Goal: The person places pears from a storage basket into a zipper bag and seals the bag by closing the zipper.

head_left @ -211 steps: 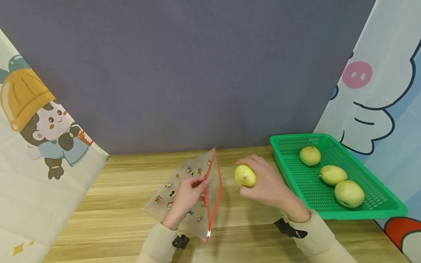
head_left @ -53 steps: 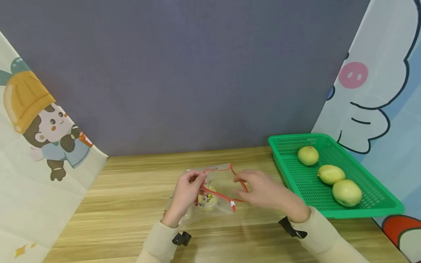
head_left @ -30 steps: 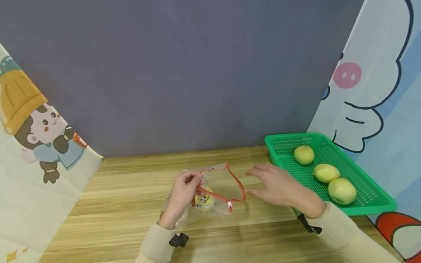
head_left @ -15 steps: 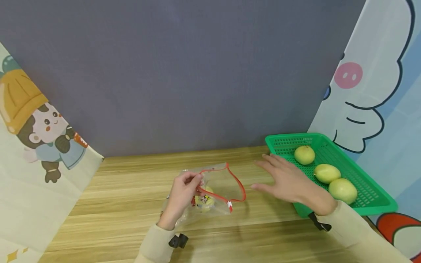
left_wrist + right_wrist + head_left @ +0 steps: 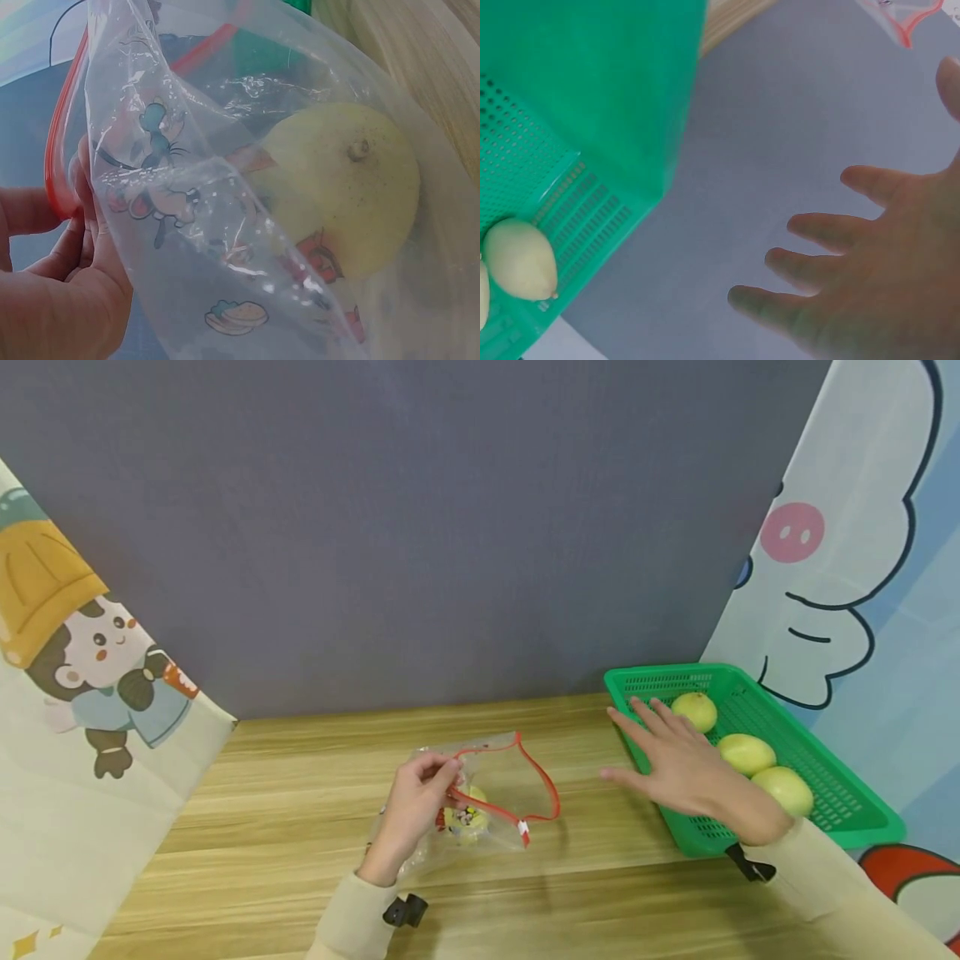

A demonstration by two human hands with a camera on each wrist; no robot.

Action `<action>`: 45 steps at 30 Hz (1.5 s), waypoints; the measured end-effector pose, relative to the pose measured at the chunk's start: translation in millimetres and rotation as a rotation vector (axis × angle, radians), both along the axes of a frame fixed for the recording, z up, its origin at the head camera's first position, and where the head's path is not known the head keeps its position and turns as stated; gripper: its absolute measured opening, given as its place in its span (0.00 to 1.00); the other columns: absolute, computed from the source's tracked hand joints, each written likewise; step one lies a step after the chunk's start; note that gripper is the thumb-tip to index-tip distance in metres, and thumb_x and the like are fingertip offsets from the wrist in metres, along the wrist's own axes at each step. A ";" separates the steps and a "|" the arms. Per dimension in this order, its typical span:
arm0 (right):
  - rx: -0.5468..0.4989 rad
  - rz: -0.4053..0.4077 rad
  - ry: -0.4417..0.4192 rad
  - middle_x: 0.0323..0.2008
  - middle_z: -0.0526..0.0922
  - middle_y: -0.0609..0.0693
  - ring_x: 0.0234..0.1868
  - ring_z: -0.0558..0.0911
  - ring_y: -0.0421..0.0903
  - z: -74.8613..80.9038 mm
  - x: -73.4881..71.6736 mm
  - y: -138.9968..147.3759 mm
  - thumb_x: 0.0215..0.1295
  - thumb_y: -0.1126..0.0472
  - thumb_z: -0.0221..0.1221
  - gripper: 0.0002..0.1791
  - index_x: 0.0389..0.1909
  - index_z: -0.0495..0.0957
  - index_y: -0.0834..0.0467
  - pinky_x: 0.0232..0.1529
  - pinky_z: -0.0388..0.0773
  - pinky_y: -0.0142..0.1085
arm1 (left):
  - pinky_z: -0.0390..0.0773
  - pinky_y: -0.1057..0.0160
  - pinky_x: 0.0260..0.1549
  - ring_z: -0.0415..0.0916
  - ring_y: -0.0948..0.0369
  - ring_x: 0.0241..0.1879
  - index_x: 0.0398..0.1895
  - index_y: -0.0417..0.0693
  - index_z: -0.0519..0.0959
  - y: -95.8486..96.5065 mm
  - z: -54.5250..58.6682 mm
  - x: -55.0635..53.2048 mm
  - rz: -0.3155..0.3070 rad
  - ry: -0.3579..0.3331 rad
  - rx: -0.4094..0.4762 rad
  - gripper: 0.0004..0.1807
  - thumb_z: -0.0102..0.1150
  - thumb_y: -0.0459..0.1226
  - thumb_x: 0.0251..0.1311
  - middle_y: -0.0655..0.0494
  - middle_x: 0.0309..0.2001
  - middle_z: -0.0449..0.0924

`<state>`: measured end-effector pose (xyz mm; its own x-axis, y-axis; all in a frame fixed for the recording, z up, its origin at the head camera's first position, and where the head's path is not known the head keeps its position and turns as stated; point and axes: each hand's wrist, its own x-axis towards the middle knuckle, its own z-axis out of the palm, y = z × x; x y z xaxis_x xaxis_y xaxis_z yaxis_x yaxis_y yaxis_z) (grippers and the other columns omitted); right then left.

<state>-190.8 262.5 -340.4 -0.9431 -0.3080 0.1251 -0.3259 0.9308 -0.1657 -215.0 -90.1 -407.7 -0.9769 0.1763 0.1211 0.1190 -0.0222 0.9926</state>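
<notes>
My left hand (image 5: 416, 789) pinches the red rim of a clear zip bag (image 5: 502, 777) printed with small cartoon figures. The bag's mouth gapes toward the right, and a white slider (image 5: 523, 828) sits at its near corner. Inside lies one round, pale yellow fruit (image 5: 352, 187), seen through the plastic in the left wrist view. My right hand (image 5: 686, 768), fingers straight and spread, holds nothing. It hovers over the left side of a green plastic basket (image 5: 817, 752). In that basket lie three pale yellow fruits (image 5: 746, 753), partly behind the hand and wrist.
Both bag and basket stand on a wood-grain table (image 5: 285, 827). A grey panel (image 5: 450, 543) rises along the back. Cartoon-printed sheets (image 5: 847, 552) flank the left and right sides.
Seven seconds ago my right hand held a yellow fruit beside the bag; one is now inside. Since then it has left the bag's mouth, spread, and moved right to the basket. My left hand keeps its pinch.
</notes>
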 end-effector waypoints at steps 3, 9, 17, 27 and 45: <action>0.007 -0.014 -0.003 0.79 0.48 0.66 0.77 0.46 0.72 -1.0 -1.8 6.1 0.69 0.28 0.52 0.49 0.81 0.53 0.53 0.71 0.45 0.73 | 0.89 0.56 0.30 0.81 0.55 0.25 0.46 0.27 0.79 0.0 -0.2 -0.4 0.000 -0.004 -0.002 0.12 0.55 0.33 0.74 0.41 0.34 0.79; 0.037 -0.047 -0.005 0.78 0.49 0.69 0.76 0.47 0.74 0.9 -4.6 18.0 0.69 0.27 0.51 0.50 0.81 0.53 0.55 0.70 0.46 0.74 | 0.89 0.56 0.30 0.80 0.55 0.25 0.46 0.26 0.79 0.9 -0.6 -1.0 -0.002 -0.005 0.004 0.12 0.55 0.32 0.74 0.40 0.34 0.79; -0.008 -0.082 -0.028 0.77 0.47 0.73 0.75 0.46 0.77 -0.7 -3.5 36.8 0.68 0.29 0.53 0.52 0.81 0.51 0.58 0.67 0.44 0.77 | 0.89 0.57 0.30 0.80 0.56 0.26 0.46 0.26 0.79 -0.9 -2.4 -0.7 -0.005 -0.003 0.010 0.12 0.54 0.32 0.74 0.40 0.34 0.79; -0.052 -0.127 -0.046 0.77 0.44 0.74 0.75 0.43 0.76 -5.1 11.6 52.8 0.70 0.32 0.55 0.52 0.81 0.48 0.59 0.65 0.44 0.79 | 0.89 0.56 0.30 0.80 0.55 0.26 0.45 0.29 0.80 -7.6 -3.3 5.4 -0.018 -0.003 0.023 0.10 0.54 0.31 0.75 0.40 0.34 0.79; -0.077 -0.190 -0.076 0.74 0.45 0.80 0.72 0.45 0.81 -18.5 18.5 87.7 0.71 0.33 0.54 0.52 0.81 0.46 0.62 0.64 0.45 0.79 | 0.89 0.55 0.29 0.80 0.56 0.25 0.43 0.32 0.80 -11.6 -0.9 11.0 -0.008 -0.010 0.035 0.09 0.54 0.31 0.75 0.39 0.34 0.78</action>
<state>-172.4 350.2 -358.9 -0.9909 -0.1163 0.0678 -0.1300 0.9578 -0.2564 -203.9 -101.7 -408.6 -0.9766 0.1799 0.1177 0.1090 -0.0577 0.9924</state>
